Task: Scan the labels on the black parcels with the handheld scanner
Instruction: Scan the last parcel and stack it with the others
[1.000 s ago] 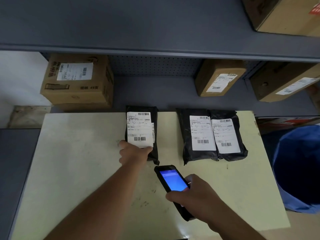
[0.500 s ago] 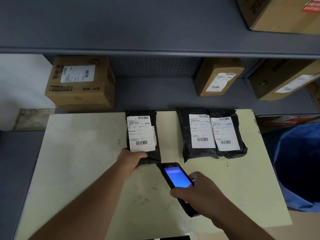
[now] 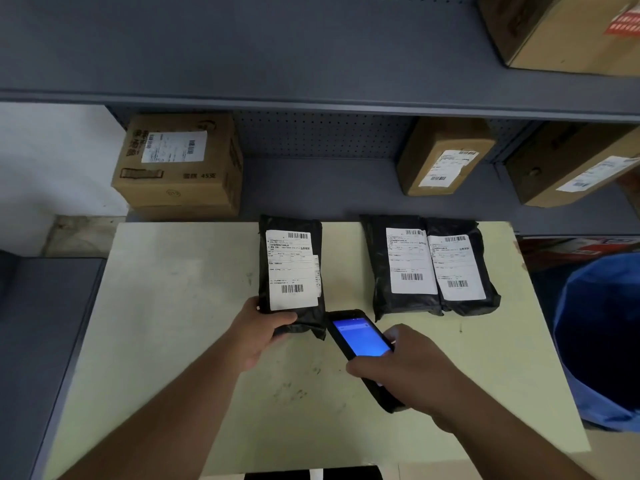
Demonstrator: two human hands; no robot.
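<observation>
Three black parcels with white barcode labels lie on the pale table point(image 3: 166, 323). My left hand point(image 3: 263, 332) grips the near end of the left parcel point(image 3: 292, 271), thumb on its lower edge below the label. My right hand point(image 3: 412, 372) holds the black handheld scanner point(image 3: 360, 337). Its blue screen is lit and its top end sits just right of the held parcel's near corner. The middle parcel point(image 3: 403, 265) and the right parcel point(image 3: 460, 268) lie side by side, touching, at the table's far right.
Grey shelving stands behind the table, holding a large cardboard box point(image 3: 180, 164) at left and two tilted boxes point(image 3: 445, 157) point(image 3: 581, 168) at right. Another box point(image 3: 561, 29) sits on the top shelf. A blue bin point(image 3: 599, 341) stands right of the table.
My left hand slid from the label down to the left parcel's near end and closed on it. The scanner moved up towards that parcel's near corner.
</observation>
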